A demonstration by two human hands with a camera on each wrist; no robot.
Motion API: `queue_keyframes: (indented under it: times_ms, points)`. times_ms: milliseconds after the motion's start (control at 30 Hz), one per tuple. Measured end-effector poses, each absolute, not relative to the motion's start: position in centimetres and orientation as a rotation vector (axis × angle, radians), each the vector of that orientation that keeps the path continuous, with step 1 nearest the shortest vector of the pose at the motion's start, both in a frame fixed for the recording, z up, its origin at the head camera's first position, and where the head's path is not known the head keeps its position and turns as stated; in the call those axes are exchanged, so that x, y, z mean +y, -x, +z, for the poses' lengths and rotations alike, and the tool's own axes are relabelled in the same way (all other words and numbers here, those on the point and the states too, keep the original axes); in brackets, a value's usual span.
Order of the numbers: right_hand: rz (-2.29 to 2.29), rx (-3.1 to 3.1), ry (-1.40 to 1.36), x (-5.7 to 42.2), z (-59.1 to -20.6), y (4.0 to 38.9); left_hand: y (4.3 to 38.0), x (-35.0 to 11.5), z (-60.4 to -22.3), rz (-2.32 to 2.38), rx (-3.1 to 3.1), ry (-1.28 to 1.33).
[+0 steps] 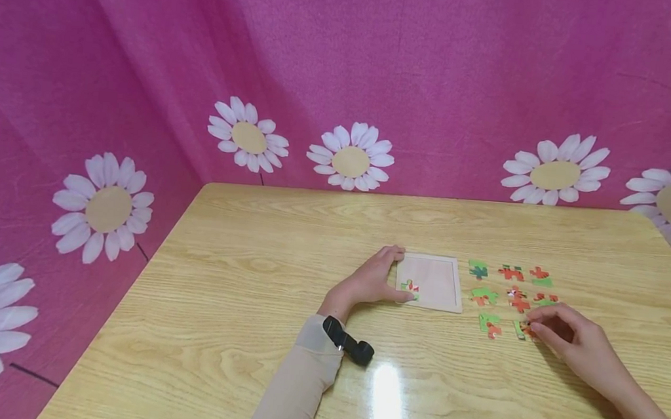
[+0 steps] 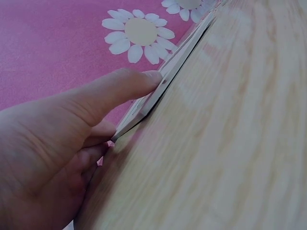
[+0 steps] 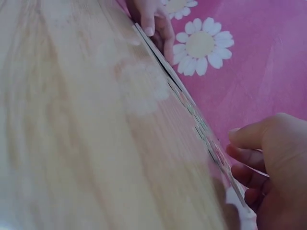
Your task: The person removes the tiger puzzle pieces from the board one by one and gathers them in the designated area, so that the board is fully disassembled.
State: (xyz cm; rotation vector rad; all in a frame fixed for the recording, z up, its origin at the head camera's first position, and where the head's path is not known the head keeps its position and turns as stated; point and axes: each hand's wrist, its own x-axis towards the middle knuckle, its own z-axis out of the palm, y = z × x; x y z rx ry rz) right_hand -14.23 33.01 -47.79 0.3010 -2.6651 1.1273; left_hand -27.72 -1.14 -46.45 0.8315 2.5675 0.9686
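Note:
A square puzzle tray (image 1: 427, 308) with a pale border lies on the table. One green, red and white puzzle piece (image 1: 409, 286) sits in its lower left corner. My left hand (image 1: 373, 279) grips the tray's left side, the thumb over the near corner and the fingers along the outer edge. In the left wrist view, the thumb of my left hand (image 2: 62, 124) presses on the tray border (image 2: 153, 98). My right hand (image 1: 581, 347) is at a green and orange piece (image 1: 521, 330), its fingers loosely bent. In the right wrist view, nothing shows between the fingers of my right hand (image 3: 283, 163).
Several loose puzzle pieces (image 1: 484, 296) lie in rows on the wooden table (image 1: 285, 251), right of the tray. A pink curtain (image 1: 440, 79) with white daisies hangs behind and to the left. Black straps with cameras (image 1: 349, 342) sit on the wrists.

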Motion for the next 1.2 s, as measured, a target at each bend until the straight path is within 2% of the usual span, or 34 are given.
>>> queue_keyframes:
  times_ms: [633, 1200]
  points:
    - [1.192, -2.578, -0.495, 28.7, -46.8, 16.8, 27.7, -1.5, -46.0, 0.947, 2.495, -0.870]
    - [1.165, -2.695, -0.519, 24.7, -46.5, 20.0, 27.6, -1.4, -46.2, 0.940, 2.516, -0.874]
